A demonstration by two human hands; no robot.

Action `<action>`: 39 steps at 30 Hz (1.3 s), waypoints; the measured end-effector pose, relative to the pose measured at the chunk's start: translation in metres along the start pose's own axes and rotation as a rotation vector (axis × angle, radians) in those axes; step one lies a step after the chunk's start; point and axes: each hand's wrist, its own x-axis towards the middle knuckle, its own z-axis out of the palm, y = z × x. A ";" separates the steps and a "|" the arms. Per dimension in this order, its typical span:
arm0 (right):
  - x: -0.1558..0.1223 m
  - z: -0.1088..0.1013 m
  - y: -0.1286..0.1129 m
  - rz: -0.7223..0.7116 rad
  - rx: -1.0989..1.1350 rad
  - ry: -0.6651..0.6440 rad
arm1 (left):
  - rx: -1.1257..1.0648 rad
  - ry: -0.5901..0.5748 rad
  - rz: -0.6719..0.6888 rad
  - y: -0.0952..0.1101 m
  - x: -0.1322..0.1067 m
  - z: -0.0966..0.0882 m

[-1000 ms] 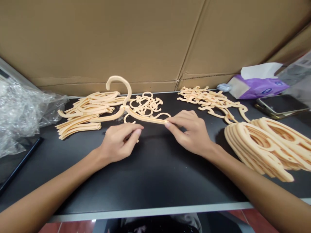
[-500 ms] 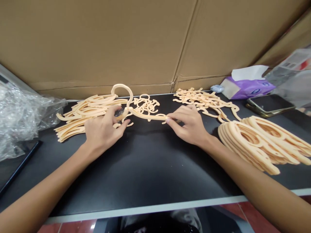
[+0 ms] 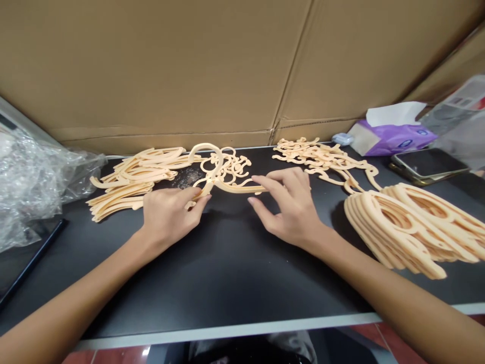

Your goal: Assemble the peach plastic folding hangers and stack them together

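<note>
My left hand [image 3: 170,215] pinches the middle of a peach plastic hanger [image 3: 223,186] just below its curved hook, which points away from me. One arm of the hanger runs right toward my right hand [image 3: 290,207]. That hand has its fingers spread and loose, fingertips by the arm's end, not gripping it. Both hands rest low over the black table [image 3: 227,273].
A pile of hanger arms [image 3: 129,179] lies at the left, small hooks [image 3: 231,164] in the middle, more curved pieces [image 3: 322,156] further right. A stack of finished hangers [image 3: 409,222] fills the right. Plastic wrap [image 3: 34,172], a tissue pack [image 3: 394,136] and a phone [image 3: 430,164] flank them; cardboard stands behind.
My right hand has let go of the hanger's arm and opened. My left hand shifted right and now pinches the hanger below its hook, which has tipped lower.
</note>
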 end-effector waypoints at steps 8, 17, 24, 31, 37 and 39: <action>-0.001 0.005 0.005 -0.044 -0.130 -0.127 | -0.042 -0.011 0.032 0.009 -0.004 -0.001; 0.001 0.001 0.019 -0.079 -0.186 -0.204 | 0.070 -0.168 0.004 0.006 -0.004 0.000; -0.001 0.000 0.032 -0.048 -0.196 -0.226 | 0.105 -0.208 -0.040 0.000 0.000 0.003; -0.002 0.003 0.039 0.057 -0.167 -0.227 | 0.107 -0.189 -0.044 -0.003 0.000 0.005; -0.004 0.008 0.032 0.082 -0.109 -0.155 | 0.035 -0.082 0.062 -0.004 -0.002 0.006; -0.003 0.006 0.026 0.042 -0.082 -0.017 | 0.021 -0.061 0.087 -0.003 -0.002 0.005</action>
